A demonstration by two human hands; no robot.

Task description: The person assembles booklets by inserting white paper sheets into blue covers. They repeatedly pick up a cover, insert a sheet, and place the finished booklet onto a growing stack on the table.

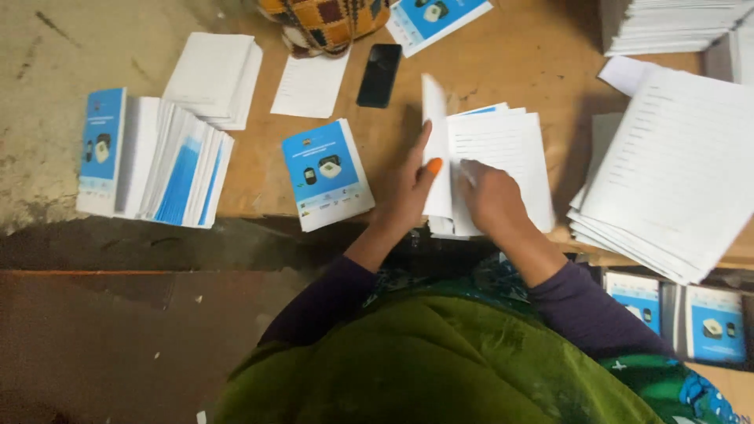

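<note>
Brown board covers the low work surface (534, 55), with bare concrete floor to its left. At its near edge lies a stack of lined white booklet pages (503, 157), and both hands work on it. The left hand (404, 192) stands a few leaves upright, thumb and fingers pinching their lower edge, an orange-painted nail showing. The right hand (491, 196) rests just beside it on the flat pages, fingers curled; whether it pinches a sheet cannot be told.

The paper looks light, thin and floppy, likely to bend or crease, so the edge or corner seems the safest hold, with a flat palm steadying the rest.

Just left of the left hand lies a blue-covered booklet (326, 173); a black phone (379, 74) sits beyond the hands; a larger fanned pile of lined sheets (667, 180) lies right of the right hand.
</note>
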